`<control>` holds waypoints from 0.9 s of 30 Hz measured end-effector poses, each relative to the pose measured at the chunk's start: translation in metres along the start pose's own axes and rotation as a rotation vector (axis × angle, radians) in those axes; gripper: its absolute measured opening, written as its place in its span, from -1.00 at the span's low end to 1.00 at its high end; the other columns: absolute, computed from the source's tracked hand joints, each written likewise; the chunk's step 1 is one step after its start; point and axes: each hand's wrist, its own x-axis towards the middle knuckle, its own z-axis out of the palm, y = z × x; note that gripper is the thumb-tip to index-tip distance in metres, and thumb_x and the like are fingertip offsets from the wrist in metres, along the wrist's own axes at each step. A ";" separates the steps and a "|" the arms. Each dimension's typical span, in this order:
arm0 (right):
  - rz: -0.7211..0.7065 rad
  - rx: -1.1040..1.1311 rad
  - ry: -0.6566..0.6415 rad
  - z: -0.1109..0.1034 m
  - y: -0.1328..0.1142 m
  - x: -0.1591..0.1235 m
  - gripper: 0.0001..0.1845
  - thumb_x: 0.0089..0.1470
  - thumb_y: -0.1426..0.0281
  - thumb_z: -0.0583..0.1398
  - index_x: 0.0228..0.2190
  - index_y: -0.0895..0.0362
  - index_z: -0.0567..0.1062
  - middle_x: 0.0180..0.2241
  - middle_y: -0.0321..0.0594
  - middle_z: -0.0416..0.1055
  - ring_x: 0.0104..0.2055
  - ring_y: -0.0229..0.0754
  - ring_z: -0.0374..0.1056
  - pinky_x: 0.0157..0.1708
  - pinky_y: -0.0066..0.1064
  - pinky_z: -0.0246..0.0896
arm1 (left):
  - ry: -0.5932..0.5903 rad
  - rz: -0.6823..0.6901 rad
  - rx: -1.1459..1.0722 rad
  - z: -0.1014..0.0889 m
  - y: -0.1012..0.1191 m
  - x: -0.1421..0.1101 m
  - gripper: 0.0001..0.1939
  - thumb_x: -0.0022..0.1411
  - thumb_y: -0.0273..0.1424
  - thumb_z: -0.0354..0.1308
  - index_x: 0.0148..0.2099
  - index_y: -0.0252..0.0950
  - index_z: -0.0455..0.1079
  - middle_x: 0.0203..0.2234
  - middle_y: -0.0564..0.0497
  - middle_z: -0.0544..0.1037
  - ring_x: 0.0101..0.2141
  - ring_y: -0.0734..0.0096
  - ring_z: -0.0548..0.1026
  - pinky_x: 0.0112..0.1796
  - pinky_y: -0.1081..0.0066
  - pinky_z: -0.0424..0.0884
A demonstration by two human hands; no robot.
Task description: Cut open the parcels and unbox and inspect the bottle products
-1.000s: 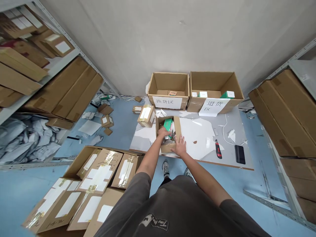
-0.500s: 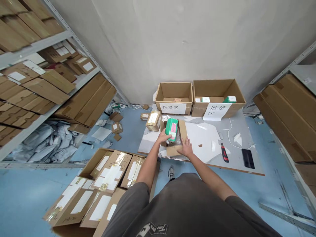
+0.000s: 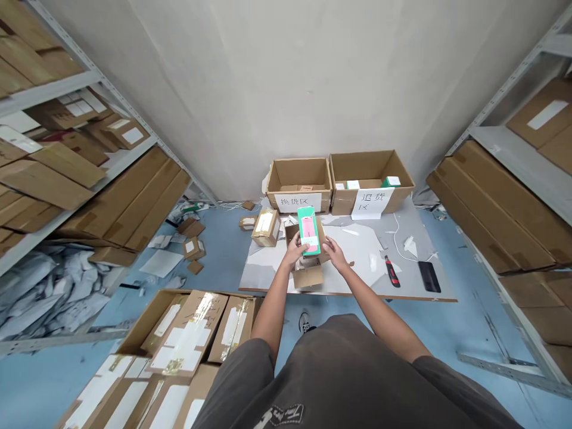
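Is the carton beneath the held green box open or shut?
Open: the carton has its near flap spread outward, and its inside partly shows below the green box.

Grey table (image 3: 407, 277) carries left bin (image 3: 300, 170) and right bin (image 3: 364, 162) at back, taped carton (image 3: 265, 227) left, open box (image 3: 308, 277) near front. Cutter (image 3: 392, 271), cable (image 3: 395, 235), phone (image 3: 429, 277) on the right.

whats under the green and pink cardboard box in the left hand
An open brown cardboard carton, with crumpled greyish material at its near end. The green box hides most of the carton's inside.
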 end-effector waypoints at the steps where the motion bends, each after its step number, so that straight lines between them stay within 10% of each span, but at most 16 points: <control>1: 0.055 0.095 -0.054 -0.003 -0.010 0.002 -0.09 0.11 -0.20 0.27 0.35 -0.04 0.37 0.26 -0.04 0.48 0.28 0.16 0.41 0.17 0.03 0.42 | -0.017 0.008 -0.007 0.007 0.001 0.002 0.18 -0.02 -0.11 0.54 0.52 -0.32 0.10 0.07 -0.24 0.64 0.03 0.02 0.63 0.07 0.10 0.56; 7: 0.188 0.303 -0.166 -0.028 -0.048 0.004 -0.31 -0.09 -0.05 0.48 0.01 0.03 0.57 -0.10 -0.17 0.66 -0.12 0.01 0.60 -0.12 -0.20 0.51 | -0.152 0.005 0.018 0.048 0.007 0.010 0.23 -0.03 -0.19 0.57 0.57 -0.31 0.04 0.18 -0.27 0.58 0.09 -0.02 0.60 0.09 0.09 0.55; 16: 0.144 0.313 -0.068 -0.061 -0.060 0.004 -0.36 -0.26 0.10 0.54 -0.14 0.10 0.60 -0.19 -0.16 0.68 -0.11 0.07 0.57 -0.08 -0.22 0.44 | -0.292 -0.009 0.197 0.083 0.010 0.006 0.20 0.11 -0.13 0.51 0.61 -0.26 -0.04 0.24 -0.27 0.52 0.09 0.06 0.58 0.10 0.13 0.54; 20: 0.153 0.312 -0.053 -0.066 -0.061 0.007 -0.41 -0.25 0.11 0.53 -0.18 0.11 0.61 -0.21 -0.15 0.68 -0.10 0.10 0.58 -0.07 -0.21 0.44 | -0.215 -0.024 0.442 0.065 0.019 0.005 0.06 0.23 -0.07 0.43 0.60 -0.17 0.01 0.30 -0.23 0.45 0.05 0.14 0.57 0.10 0.18 0.52; 24: 0.148 0.344 -0.048 -0.071 -0.061 0.010 -0.38 -0.30 0.14 0.55 -0.17 0.12 0.61 -0.16 -0.13 0.69 -0.07 0.11 0.58 -0.07 -0.18 0.46 | 0.104 0.017 0.869 0.027 0.023 -0.005 -0.23 0.36 -0.11 0.28 0.51 -0.20 0.22 0.43 -0.27 0.26 0.30 -0.08 0.39 0.26 0.10 0.37; 27: 0.132 0.374 -0.040 -0.073 -0.061 0.011 -0.35 -0.28 0.12 0.54 -0.13 0.11 0.61 -0.13 -0.11 0.68 -0.06 0.14 0.58 -0.06 -0.15 0.48 | 0.326 -0.184 1.154 0.003 0.016 -0.016 -0.03 0.27 -0.19 0.35 0.59 -0.22 0.01 0.48 -0.39 0.13 0.33 -0.28 0.35 0.21 0.02 0.38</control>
